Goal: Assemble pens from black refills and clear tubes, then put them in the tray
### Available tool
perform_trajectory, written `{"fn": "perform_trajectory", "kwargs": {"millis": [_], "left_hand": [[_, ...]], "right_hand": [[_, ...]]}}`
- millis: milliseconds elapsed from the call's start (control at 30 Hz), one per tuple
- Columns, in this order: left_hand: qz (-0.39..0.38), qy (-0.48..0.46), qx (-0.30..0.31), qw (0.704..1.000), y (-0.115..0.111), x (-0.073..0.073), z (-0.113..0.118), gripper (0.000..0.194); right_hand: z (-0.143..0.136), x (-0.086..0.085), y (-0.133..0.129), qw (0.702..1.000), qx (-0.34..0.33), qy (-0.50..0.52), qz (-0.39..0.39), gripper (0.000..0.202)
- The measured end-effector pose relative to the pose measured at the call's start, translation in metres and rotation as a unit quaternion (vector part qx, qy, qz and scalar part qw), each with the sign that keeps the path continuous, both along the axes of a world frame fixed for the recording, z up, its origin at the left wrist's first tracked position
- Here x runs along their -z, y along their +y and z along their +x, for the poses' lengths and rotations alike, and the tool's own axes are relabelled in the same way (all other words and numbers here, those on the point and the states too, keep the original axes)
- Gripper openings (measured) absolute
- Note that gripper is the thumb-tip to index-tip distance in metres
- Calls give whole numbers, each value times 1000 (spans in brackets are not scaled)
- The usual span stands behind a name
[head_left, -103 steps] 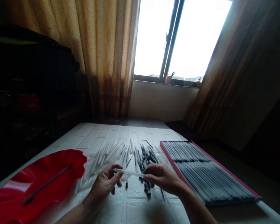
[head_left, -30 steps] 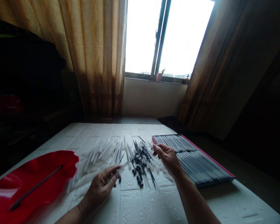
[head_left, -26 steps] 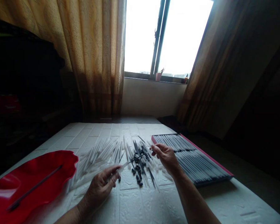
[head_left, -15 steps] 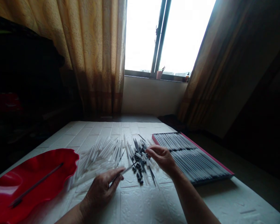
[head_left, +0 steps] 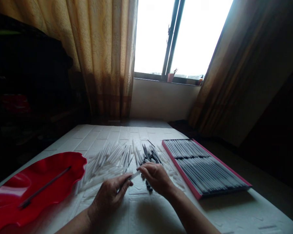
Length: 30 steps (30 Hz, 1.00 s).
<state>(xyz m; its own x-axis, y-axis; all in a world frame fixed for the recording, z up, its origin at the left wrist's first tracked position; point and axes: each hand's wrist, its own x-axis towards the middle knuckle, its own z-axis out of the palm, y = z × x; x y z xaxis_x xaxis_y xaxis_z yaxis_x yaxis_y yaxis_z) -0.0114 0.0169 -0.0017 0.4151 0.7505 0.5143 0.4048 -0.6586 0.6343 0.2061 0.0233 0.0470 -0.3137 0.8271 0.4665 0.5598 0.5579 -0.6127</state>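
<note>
My left hand (head_left: pixel 112 191) is closed around a slim pen, most of it hidden in the fingers. My right hand (head_left: pixel 156 177) pinches a pale, translucent pen piece (head_left: pixel 136 175) at the pen's far end, so the two hands nearly meet. Whether that piece is a cap or a barrel end I cannot tell. Beneath and beyond my right hand lies a pile of dark refills (head_left: pixel 146 151) and small black caps (head_left: pixel 148 187). Clear pen tubes (head_left: pixel 112 152) are spread in a heap beyond my left hand.
A red wavy-edged tray (head_left: pixel 51 191) with one dark pen (head_left: pixel 46 187) in it stands at the left. On the right, a pink-edged box (head_left: pixel 195 191) holds rows of pens (head_left: pixel 210 172). The white brick-patterned table (head_left: pixel 88 136) reaches toward a curtained window.
My right hand has come back from the pile of small parts, toward me and left, to the end of the pen in my left hand. The view has shifted slightly left.
</note>
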Motion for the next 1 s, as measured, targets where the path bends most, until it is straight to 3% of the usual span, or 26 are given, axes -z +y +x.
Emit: {"fn": "perform_trajectory", "kwargs": {"millis": [333,500,600,700,867,1000], "left_hand": [[-29,-26,-13,999,-2,-13,3,27],[-48,-75,-51,995,6,-6,2,29],[-56,-96,-73,991,10,-2,0,30],[-61,-103,-84,989,11,0,0,31],[-59,-100,-84,990,8,-6,2,29],[-57,-91,-71,992,4,-14,2,28]], "right_hand": [[-9,0,-10,993,18,-111,39,32],[-8,10,-4,993,24,-109,24,45],[-11,10,-3,988,22,-152,34,35],[-20,7,-6,974,-25,-219,58,31],[-35,11,-8,946,-39,-316,57,18],[-35,14,-8,959,-16,-282,27,13]]}}
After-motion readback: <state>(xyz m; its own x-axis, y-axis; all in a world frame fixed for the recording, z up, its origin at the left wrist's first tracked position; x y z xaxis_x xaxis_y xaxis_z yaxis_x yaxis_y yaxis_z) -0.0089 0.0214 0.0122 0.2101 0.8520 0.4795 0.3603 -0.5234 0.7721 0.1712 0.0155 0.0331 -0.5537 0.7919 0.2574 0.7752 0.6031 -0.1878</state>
